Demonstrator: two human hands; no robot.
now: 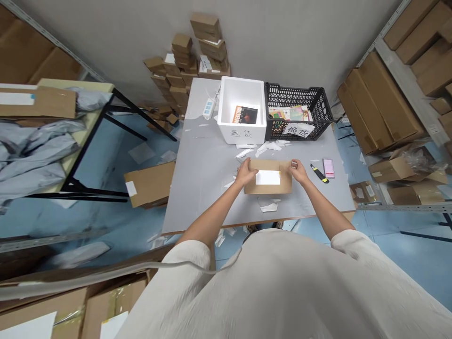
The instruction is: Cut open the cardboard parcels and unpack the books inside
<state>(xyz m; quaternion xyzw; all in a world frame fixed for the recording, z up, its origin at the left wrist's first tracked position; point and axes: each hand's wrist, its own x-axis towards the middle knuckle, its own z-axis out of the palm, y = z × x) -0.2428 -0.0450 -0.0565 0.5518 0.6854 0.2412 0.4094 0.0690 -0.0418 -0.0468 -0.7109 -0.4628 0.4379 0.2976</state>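
Note:
On the grey table (205,188) in front of me is a brown cardboard box (268,189) with a white label (267,177) on its top. My left hand (246,173) grips its left end, thumb over the top. At the right end, my right hand (298,170) has its fingers curled on the box's edge. A yellow-and-black box cutter (319,173) lies to the right of that hand, beside a pink phone-like rectangle (328,168). Torn white paper scraps (269,207) lie around the box.
Behind the box stand a white foam bin (243,133) and a black plastic crate (319,115), both holding printed items. A power strip (209,108) lies at the back left. Box stacks (180,70) rise by the wall; shelving (399,70) stands to the right.

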